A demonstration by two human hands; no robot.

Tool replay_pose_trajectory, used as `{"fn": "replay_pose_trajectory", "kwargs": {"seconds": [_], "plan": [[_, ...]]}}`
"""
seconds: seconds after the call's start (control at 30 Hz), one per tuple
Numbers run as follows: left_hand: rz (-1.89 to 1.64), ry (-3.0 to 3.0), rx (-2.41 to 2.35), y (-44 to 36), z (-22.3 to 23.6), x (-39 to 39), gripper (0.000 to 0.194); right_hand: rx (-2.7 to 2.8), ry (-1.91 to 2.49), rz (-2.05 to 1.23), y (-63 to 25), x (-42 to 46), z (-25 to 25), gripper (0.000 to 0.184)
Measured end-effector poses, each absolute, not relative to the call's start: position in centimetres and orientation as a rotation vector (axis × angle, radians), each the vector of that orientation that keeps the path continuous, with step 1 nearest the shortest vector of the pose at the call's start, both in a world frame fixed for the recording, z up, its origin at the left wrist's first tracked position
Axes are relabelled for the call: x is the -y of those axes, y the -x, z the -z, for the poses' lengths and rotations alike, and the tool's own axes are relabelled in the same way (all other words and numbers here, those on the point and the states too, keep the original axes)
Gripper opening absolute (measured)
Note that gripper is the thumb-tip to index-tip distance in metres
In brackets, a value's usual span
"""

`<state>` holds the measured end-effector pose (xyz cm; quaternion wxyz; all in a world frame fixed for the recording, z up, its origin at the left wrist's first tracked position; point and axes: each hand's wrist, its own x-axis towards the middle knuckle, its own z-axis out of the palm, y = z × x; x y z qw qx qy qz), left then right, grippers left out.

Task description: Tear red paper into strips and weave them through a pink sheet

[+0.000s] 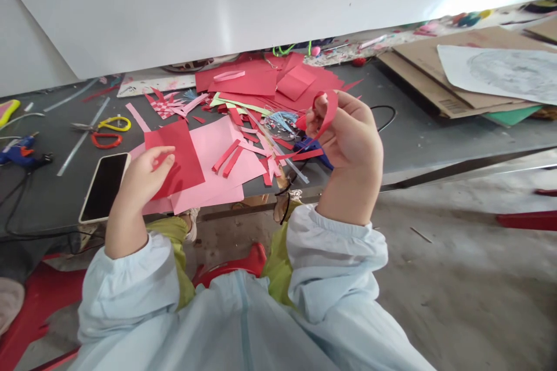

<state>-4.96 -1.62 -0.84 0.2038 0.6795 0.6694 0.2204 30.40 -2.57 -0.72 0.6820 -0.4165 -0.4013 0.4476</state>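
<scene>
My right hand [354,133] is raised over the table's front edge, fingers pinched on a red paper strip [331,113] that curls into a loop. Above a red paper sheet [185,171] is my left hand [145,177], its thumb and bent fingers apart with nothing seen between them. The red sheet overlaps larger pink paper sheets [213,142]. Short red and pink paper strips [232,161] lie scattered on the pink sheets, between my hands. Beside my right hand, a blue glue gun [319,156] is partly hidden by red strips.
Left of the paper are a phone [104,185], scissors [107,130] and another blue glue gun [20,152] with its cord. Red sheets [248,81] and a woven pink-red piece [164,105] lie behind. Cardboard [429,90] is stacked at right. A white panel [217,6] borders the back.
</scene>
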Motion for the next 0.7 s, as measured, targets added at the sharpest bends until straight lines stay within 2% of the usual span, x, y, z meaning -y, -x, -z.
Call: {"fn": "replay_pose_trajectory", "kwargs": {"seconds": [0.13, 0.57, 0.7], "plan": [[-0.594, -1.962, -1.846, 2.9, 0.9, 2.2, 0.045, 0.82, 0.902, -0.958, -30.4, 2.6, 0.7, 0.022], [-0.294, -2.26, -1.809, -4.4, 2.2, 2.3, 0.042, 0.82, 0.85, -0.889, -31.8, 2.1, 1.6, 0.029], [-0.192, -2.341, -1.805, -6.1, 2.8, 1.5, 0.031, 0.799, 0.853, -0.888, -31.6, 2.3, 1.4, 0.032]]}}
